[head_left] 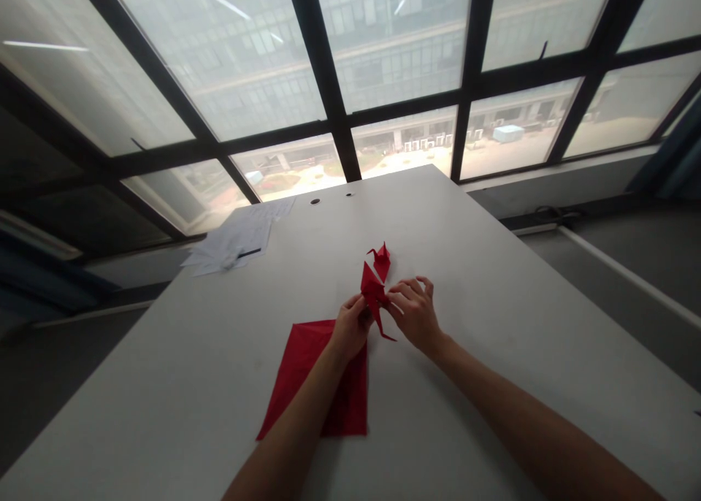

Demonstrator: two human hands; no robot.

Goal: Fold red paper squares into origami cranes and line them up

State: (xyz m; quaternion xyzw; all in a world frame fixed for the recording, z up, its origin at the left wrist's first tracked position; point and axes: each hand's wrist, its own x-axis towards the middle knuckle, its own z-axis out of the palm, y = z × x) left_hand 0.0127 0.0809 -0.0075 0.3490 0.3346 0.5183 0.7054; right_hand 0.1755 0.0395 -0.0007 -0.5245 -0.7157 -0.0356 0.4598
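Between my two hands is a red origami crane [373,288], its thin bent point hanging down toward me. My left hand [350,324] pinches it from the left side. From the right, my right hand [413,311] pinches its edge with thumb and forefinger, the other fingers raised and curled. Just beyond it, a second red paper crane [382,260] rests on the table. Under my left wrist and forearm lies a flat sheet of red paper [299,380], partly covered by the arm.
The white table [493,369] reaches to a wall of dark-framed windows [394,41]. Loose white papers [241,238] with a dark pen [249,253] on them lie at the far left edge. A round cable hole [315,201] is near the far end.
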